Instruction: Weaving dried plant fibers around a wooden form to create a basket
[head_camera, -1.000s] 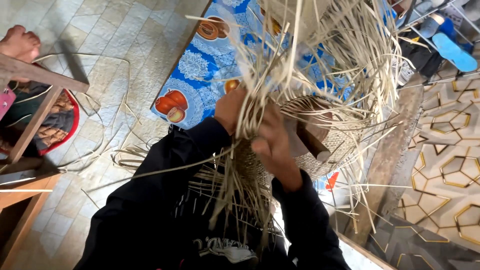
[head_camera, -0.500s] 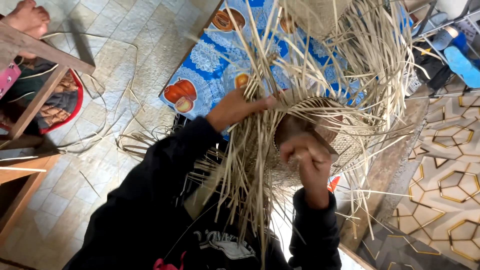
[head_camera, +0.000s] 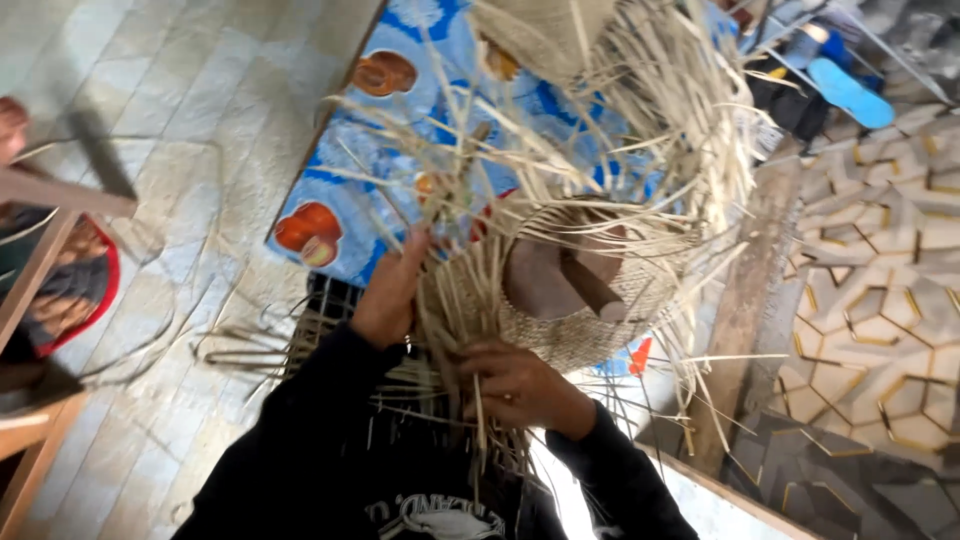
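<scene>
A half-woven straw basket (head_camera: 600, 320) sits in front of me, its brown hollow facing up and long loose straw strips (head_camera: 640, 150) fanning out from the rim. My left hand (head_camera: 392, 290) presses against the strips on the basket's left side, fingers pointing up among them. Lower down, my right hand (head_camera: 515, 385) is closed around a bunch of strips at the near edge of the weave. Both arms wear black sleeves.
A blue patterned mat (head_camera: 400, 150) with orange fruit prints lies under the basket on a pale tiled floor (head_camera: 150, 120). A wooden frame (head_camera: 40, 250) and a red-rimmed object stand at left. A wooden plank (head_camera: 745, 310) and hexagon-patterned tiles (head_camera: 880, 300) lie at right; blue sandal (head_camera: 850, 92) top right.
My right hand has dropped from over the basket's hollow to the near edge and closed on strips. My left hand slid down along the left side. The view has shifted.
</scene>
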